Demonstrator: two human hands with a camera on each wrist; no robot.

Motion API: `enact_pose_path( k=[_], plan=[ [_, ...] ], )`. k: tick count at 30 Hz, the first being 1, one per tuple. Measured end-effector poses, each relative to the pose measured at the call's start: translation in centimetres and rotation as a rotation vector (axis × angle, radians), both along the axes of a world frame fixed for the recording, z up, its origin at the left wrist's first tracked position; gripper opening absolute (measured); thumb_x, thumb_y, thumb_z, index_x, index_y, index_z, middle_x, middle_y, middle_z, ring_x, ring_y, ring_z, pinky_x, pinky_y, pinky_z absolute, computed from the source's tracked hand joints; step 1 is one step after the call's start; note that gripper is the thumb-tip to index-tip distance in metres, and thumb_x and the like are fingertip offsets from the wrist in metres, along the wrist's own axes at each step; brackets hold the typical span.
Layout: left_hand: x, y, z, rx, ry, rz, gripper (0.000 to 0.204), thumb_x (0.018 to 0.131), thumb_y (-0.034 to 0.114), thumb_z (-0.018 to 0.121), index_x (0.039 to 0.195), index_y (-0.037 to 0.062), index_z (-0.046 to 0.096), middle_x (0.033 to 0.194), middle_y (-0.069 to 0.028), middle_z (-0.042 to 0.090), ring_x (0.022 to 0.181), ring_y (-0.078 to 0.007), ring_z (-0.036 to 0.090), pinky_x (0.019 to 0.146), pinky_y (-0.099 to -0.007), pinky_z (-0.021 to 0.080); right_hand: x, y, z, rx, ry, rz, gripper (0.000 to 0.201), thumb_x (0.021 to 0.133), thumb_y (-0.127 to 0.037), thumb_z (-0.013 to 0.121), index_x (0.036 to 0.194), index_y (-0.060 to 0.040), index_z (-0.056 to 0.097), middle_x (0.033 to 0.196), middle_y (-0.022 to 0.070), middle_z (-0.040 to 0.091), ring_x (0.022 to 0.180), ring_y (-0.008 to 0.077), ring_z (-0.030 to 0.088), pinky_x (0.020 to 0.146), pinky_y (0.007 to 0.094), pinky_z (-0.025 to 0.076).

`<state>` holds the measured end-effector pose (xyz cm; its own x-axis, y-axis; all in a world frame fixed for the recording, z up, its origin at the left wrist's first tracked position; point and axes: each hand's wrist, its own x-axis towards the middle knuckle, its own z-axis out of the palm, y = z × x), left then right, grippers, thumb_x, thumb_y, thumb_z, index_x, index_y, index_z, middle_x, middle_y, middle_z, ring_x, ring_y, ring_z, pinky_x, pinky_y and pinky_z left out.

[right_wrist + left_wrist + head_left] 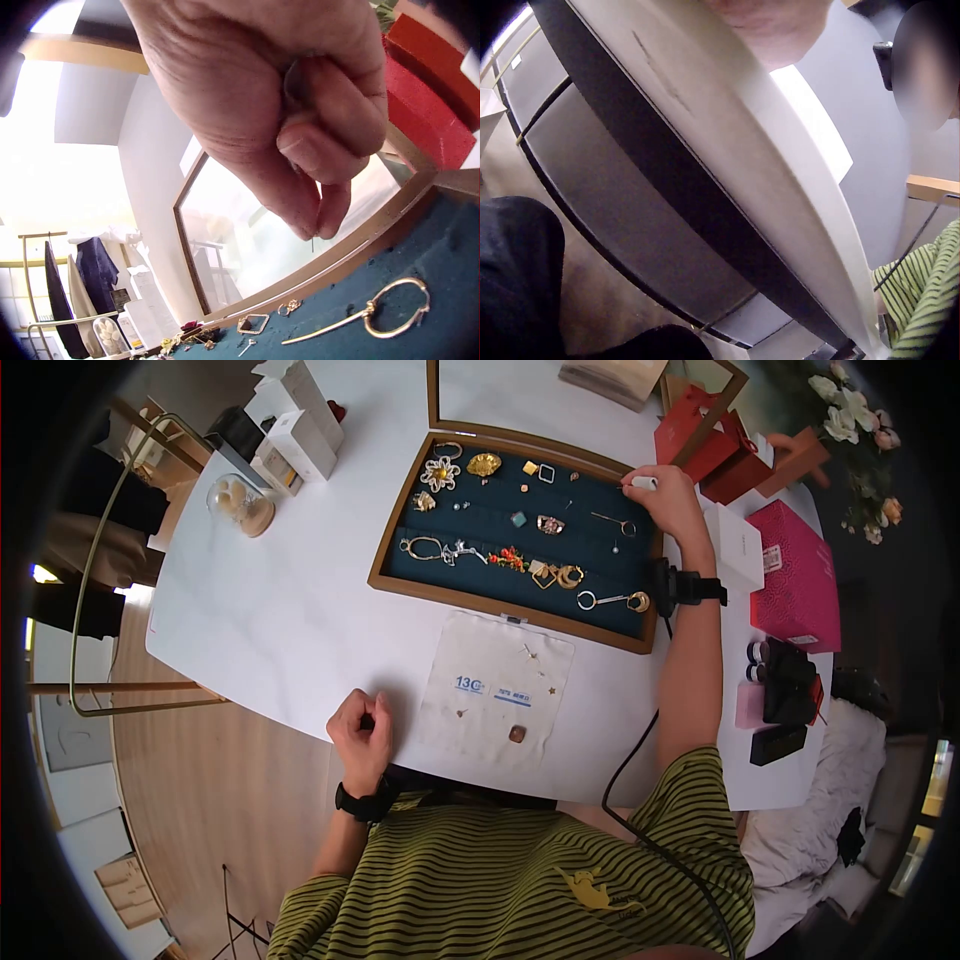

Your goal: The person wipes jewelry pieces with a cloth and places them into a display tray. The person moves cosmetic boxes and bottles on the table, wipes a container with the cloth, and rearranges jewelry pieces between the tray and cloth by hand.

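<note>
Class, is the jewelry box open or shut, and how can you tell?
Open: the jewelry box has its lid swung back, leaving the jewelry uncovered.

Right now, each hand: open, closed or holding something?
Left hand: closed, nothing visible in it.
Right hand: closed, pinching a thin pin; a white item shows in its grip.

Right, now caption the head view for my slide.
The right hand hovers over an open jewelry case, left hand curled near the edge of the table.

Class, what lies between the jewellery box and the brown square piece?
The head view shows a stretch of cloth between box and brown piece, with blue print and, nearer the box, a shiny piece.
</note>
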<state>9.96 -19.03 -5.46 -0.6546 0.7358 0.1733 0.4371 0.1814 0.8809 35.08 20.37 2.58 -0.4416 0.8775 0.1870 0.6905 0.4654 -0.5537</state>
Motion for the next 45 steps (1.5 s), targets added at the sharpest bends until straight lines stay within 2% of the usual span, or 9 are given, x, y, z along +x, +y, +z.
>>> enact_pose_path(
  k=[11,23,30,32,35,37,38,41,45],
  plan=[
    [-0.1,0.1,0.3,0.035,0.044,-0.030,0.031,0.085,0.000,0.063,0.062,0.0014,0.041,0.055,-0.0045,0.040,0.049,-0.0098,0.033,0.044,-0.0261,0.027,1.4,1.6,-1.2,0.089,-0.102,0.054,0.017,0.074,-0.015,0.073,0.088,-0.0064,0.074,0.079,0.0180,0.069,0.078,0.0301,0.068,0.074,0.0364,0.051],
    [-0.5,-0.1,0.3,0.121,0.026,-0.119,0.031,0.083,-0.001,0.065,0.062,0.0025,0.042,0.054,-0.0047,0.042,0.044,-0.0109,0.034,0.042,-0.0252,0.028,-3.4,3.4,-0.7,0.073,-0.342,0.215,0.014,0.075,-0.010,0.070,0.088,-0.0058,0.074,0.079,0.0173,0.069,0.080,0.0313,0.067,0.077,0.0377,0.051],
    [-0.8,-0.2,0.4,0.118,0.022,-0.158,0.031,0.083,0.000,0.065,0.062,0.0027,0.043,0.054,-0.0048,0.043,0.043,-0.0112,0.035,0.041,-0.0261,0.029,-2.8,3.1,0.2,0.137,-0.367,0.146,0.015,0.077,-0.016,0.070,0.087,-0.0064,0.074,0.078,0.0158,0.070,0.079,0.0300,0.068,0.077,0.0362,0.052],
    [-0.7,-0.2,0.0,0.136,0.007,-0.158,0.031,0.083,0.000,0.065,0.062,0.0022,0.043,0.054,-0.0052,0.043,0.044,-0.0117,0.035,0.042,-0.0265,0.029,-2.3,1.8,2.0,0.302,-0.264,0.130,0.019,0.077,-0.023,0.070,0.087,-0.0062,0.074,0.073,0.0144,0.069,0.077,0.0295,0.069,0.077,0.0354,0.052],
    [-0.5,0.1,0.5,0.088,0.018,-0.174,0.032,0.083,0.000,0.065,0.061,0.0015,0.043,0.054,-0.0056,0.043,0.044,-0.0118,0.035,0.043,-0.0266,0.029,-2.9,-4.6,5.7,-0.097,-0.023,0.099,0.024,0.088,-0.025,0.066,0.084,-0.0013,0.067,0.068,0.0096,0.063,0.060,0.0186,0.056,0.057,0.0317,0.045],
    [-0.4,0.4,0.4,0.048,-0.004,-0.209,0.032,0.084,0.002,0.066,0.061,0.0011,0.043,0.054,-0.0052,0.042,0.045,-0.0119,0.034,0.043,-0.0264,0.029,-2.1,-7.0,5.7,-0.244,0.261,0.210,0.022,0.087,-0.022,0.065,0.084,-0.0006,0.063,0.071,0.0097,0.062,0.059,0.0186,0.054,0.054,0.0313,0.041],
    [-0.3,0.4,0.3,0.034,-0.027,-0.219,0.032,0.085,0.003,0.066,0.062,0.0012,0.044,0.054,-0.0048,0.042,0.046,-0.0114,0.034,0.043,-0.0262,0.029,-3.7,-10.9,6.5,-0.202,0.336,0.213,0.036,0.094,-0.026,0.061,0.067,-0.0025,0.064,0.056,0.0048,0.059,0.045,0.0109,0.049,0.045,0.0231,0.037],
    [-0.4,0.7,0.7,-0.042,-0.058,-0.275,0.031,0.086,0.006,0.068,0.063,0.0013,0.047,0.055,-0.0036,0.044,0.048,-0.0098,0.035,0.044,-0.0252,0.030,-4.0,-14.3,4.7,-0.250,0.479,0.098,0.043,0.098,-0.031,0.057,0.064,-0.0050,0.061,0.052,-0.0015,0.054,0.043,0.0025,0.040,0.041,0.0194,0.028],
    [0.4,1.5,3.0,-0.196,-0.114,-0.399,0.024,0.087,0.009,0.069,0.071,-0.0010,0.054,0.061,0.0016,0.050,0.057,-0.0040,0.039,0.051,-0.0216,0.033,-2.2,-14.2,5.2,-0.068,0.690,0.103,0.046,0.097,-0.032,0.059,0.058,-0.0073,0.052,0.051,-0.0022,0.049,0.042,0.0043,0.038,0.041,0.0204,0.026]
  ],
)
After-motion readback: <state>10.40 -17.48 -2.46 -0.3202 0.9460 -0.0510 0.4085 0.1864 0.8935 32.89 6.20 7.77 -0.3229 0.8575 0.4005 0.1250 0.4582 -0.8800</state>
